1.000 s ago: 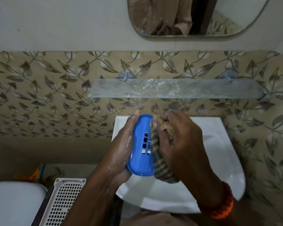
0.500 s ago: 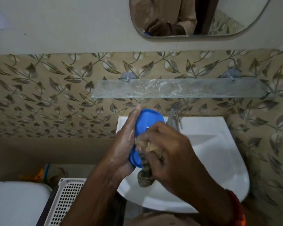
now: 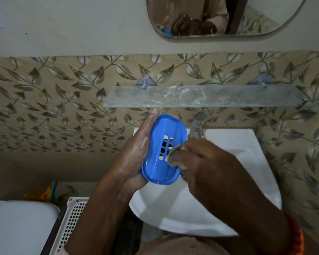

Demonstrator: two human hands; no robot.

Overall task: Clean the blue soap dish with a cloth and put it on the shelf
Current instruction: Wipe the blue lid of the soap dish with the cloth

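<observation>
1. Left hand [image 3: 136,159] cradles our soap dish [image 3: 164,150] tilted over the sink [image 3: 247,181], so drips fall in.
2. Right hand [image 3: 206,162] pinches the cloth [image 3: 174,150] against its slots.
3. Shelf [image 3: 201,96] waits above.

A white washbasin [image 3: 247,173] is mounted against a wall of leaf-patterned tiles [image 3: 53,111], with a metal tap [image 3: 196,126] at its rear edge. A rounded mirror [image 3: 219,17] hangs on the plain wall above. At lower left, a white perforated basket [image 3: 72,223] stands just beside a white cistern lid [image 3: 20,227].
</observation>
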